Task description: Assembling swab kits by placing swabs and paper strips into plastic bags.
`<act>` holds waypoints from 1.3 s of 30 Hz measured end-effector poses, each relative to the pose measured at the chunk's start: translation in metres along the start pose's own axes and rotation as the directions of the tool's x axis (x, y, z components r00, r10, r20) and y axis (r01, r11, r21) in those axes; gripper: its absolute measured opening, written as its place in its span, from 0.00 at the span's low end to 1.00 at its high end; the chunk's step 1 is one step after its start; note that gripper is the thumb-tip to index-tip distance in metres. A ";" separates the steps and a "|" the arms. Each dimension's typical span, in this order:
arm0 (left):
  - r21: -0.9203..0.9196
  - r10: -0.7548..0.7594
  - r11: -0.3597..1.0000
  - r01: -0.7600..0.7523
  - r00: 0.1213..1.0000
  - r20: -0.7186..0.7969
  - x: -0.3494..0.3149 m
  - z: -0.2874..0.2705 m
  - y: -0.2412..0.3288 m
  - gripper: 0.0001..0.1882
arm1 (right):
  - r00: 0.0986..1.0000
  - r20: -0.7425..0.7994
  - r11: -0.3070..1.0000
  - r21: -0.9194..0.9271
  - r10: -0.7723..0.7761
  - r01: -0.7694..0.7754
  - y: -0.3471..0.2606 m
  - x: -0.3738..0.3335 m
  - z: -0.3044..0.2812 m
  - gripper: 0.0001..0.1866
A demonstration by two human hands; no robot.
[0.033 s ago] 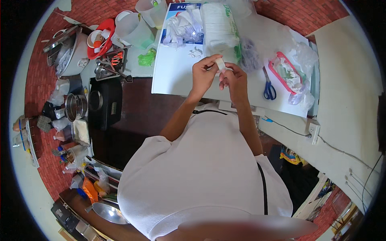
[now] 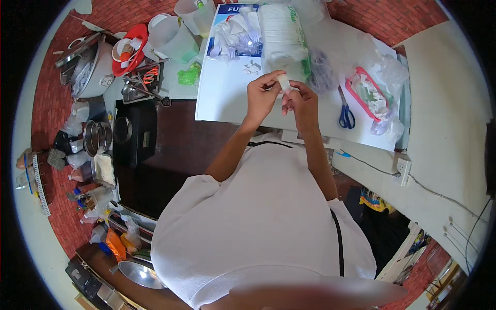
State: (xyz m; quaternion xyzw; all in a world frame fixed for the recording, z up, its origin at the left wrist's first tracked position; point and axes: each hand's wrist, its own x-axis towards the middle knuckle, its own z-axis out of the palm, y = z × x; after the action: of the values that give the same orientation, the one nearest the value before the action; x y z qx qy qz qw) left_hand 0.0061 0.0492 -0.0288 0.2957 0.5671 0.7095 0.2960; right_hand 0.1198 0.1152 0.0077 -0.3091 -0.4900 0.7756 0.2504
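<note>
Both hands are up over the white tabletop, left hand and right hand pinching a small white folded paper piece between the fingers. Just beyond it on the tabletop sits a tall stack of white napkins; blue-handled scissors lie right of the hands.

Bare table left of scissors

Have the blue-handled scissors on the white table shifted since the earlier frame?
No. The blue-handled scissors lie in the same spot beside the red-rimmed container on the white table.
</note>
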 end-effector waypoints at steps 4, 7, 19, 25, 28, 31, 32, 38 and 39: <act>-0.091 -0.035 0.995 0.028 0.996 -0.081 -0.002 -0.001 0.009 0.12 | 0.998 -0.001 0.997 0.045 -0.064 0.064 0.009 0.002 0.004 0.13; -0.104 -0.086 0.991 0.079 0.995 -0.060 -0.003 -0.006 0.008 0.06 | 0.998 0.017 0.997 0.056 -0.053 0.052 0.008 0.002 0.007 0.14; -0.104 -0.274 0.951 0.291 0.950 0.153 0.001 -0.018 0.013 0.08 | 0.999 -0.018 0.984 0.171 -0.052 0.054 0.012 0.003 0.011 0.15; 0.031 -0.325 0.945 0.325 0.926 0.192 -0.002 -0.013 0.007 0.11 | 0.995 -0.061 0.964 0.247 -0.084 0.096 0.022 0.002 -0.002 0.14; 0.095 -0.343 0.939 0.330 0.905 0.250 0.001 -0.016 -0.010 0.12 | 0.995 -0.059 0.965 0.246 -0.077 0.089 0.026 0.003 -0.007 0.13; 0.167 -0.348 0.935 0.313 0.903 0.251 0.001 -0.007 -0.004 0.12 | 0.995 -0.089 0.960 0.271 -0.054 0.076 0.027 0.004 -0.012 0.13; 0.168 -0.336 0.939 0.300 0.906 0.259 0.000 -0.005 -0.004 0.12 | 0.996 -0.081 0.964 0.259 -0.047 0.067 0.025 0.002 -0.014 0.13; 0.360 -0.069 0.933 -0.022 0.969 0.238 0.002 0.005 -0.027 0.12 | 0.997 -0.075 0.967 0.253 -0.011 0.030 0.021 -0.002 -0.032 0.13; 0.376 -0.051 0.925 -0.054 0.963 0.265 0.002 0.008 -0.026 0.13 | 0.997 -0.083 0.971 0.239 0.002 0.018 0.021 -0.005 -0.036 0.13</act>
State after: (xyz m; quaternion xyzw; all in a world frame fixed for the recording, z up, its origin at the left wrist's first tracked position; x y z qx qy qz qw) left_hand 0.0129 0.0599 -0.0528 0.4416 0.6479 0.5394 0.3068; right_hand 0.1471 0.1253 -0.0225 -0.3064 -0.3832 0.8147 0.3091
